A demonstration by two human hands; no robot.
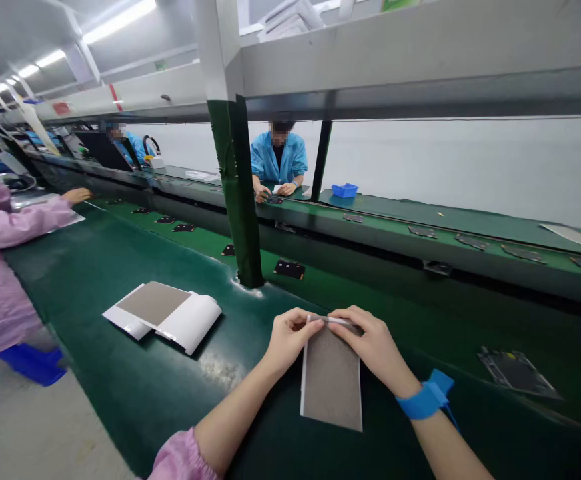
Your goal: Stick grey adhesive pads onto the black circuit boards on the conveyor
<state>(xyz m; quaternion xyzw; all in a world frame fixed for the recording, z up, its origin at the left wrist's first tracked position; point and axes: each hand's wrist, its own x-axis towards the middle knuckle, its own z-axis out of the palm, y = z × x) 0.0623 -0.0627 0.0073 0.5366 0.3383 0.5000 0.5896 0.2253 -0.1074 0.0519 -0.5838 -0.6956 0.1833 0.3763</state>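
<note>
A grey sheet on a white backing [331, 381] lies on the green table [120, 293] right in front of me. My left hand [290, 337] pinches its top left corner, fingers curled. My right hand [375, 343] pinches the folded top edge at the right, with a blue strap [427, 397] round that wrist. Both hands grip the same sheet. To the left lies a stack of similar grey and white sheets [165, 315], untouched.
A green post [240, 200] stands on the table just beyond my hands. Dark flat parts [289, 269] ride the conveyor behind it, one [515, 373] at the right. A person in pink [0, 267] works at my left; people in blue [279, 160] sit opposite.
</note>
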